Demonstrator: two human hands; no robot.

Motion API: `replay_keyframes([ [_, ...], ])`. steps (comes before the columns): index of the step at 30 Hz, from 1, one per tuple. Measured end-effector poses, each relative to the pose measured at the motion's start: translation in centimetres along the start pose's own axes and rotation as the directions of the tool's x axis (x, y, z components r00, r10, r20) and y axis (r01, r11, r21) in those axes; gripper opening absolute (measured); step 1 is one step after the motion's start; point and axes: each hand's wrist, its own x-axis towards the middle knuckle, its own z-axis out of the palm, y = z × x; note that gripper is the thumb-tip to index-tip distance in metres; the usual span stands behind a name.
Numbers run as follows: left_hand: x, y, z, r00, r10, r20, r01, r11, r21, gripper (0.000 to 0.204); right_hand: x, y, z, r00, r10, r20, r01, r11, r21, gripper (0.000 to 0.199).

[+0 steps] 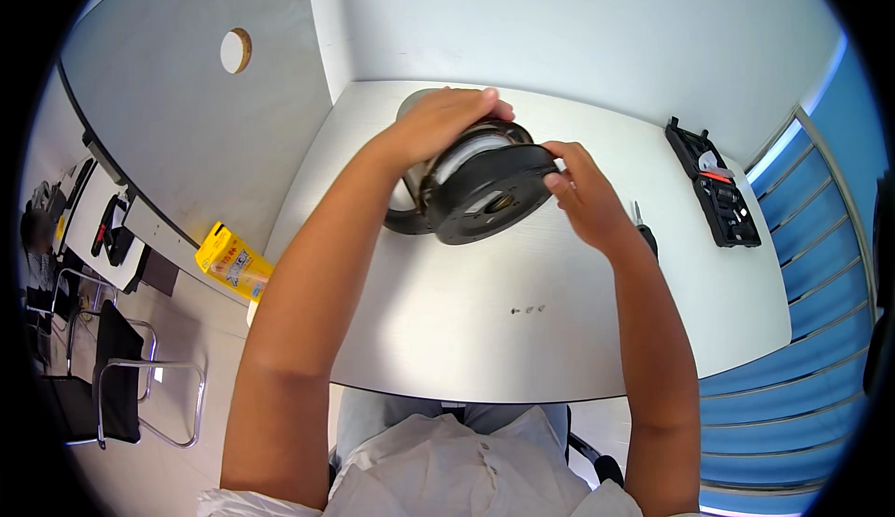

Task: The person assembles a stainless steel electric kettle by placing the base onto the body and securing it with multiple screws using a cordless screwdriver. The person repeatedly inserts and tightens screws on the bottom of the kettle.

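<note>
A white table (447, 349) stands against a pale wall, with blue panelling at the right edge of the view and a grey floor to the left. Above the far middle of the table I hold a round appliance (471, 181), tilted so that its black circular base (489, 195) faces me; the body behind the base looks metallic, possibly a kettle, though my hands cover much of it. My left hand (443, 125) is clasped over the top of the body. My right hand (583, 191) pinches the right rim of the black base with its fingertips. Three small screws (528, 310) lie on the table near me, apart from the appliance. A screwdriver (645, 233) lies just beside my right wrist. A black tool case (713, 186) lies open near the right far corner. A yellow box (233, 263) sits beyond the table's left edge.
</note>
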Motion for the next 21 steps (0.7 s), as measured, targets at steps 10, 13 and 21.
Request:
replay_keyframes([
  [10,2.4,1.9,2.5,0.992,-0.119,-0.045,0.126,0.863,0.489,0.078,1.0,3.0,-1.3,0.944,0.302,0.131,-0.328,0.890,0.316,0.039],
  [13,2.5,1.9,2.3,0.990,-0.131,-0.053,0.140,0.874,0.464,0.079,1.1,3.0,-0.9,0.954,0.289,0.079,-0.299,0.906,0.299,0.039],
  [21,2.3,1.6,2.0,0.996,-0.082,-0.039,0.091,0.889,0.448,0.074,2.3,1.9,0.1,0.964,0.256,0.065,-0.264,0.927,0.265,0.037],
])
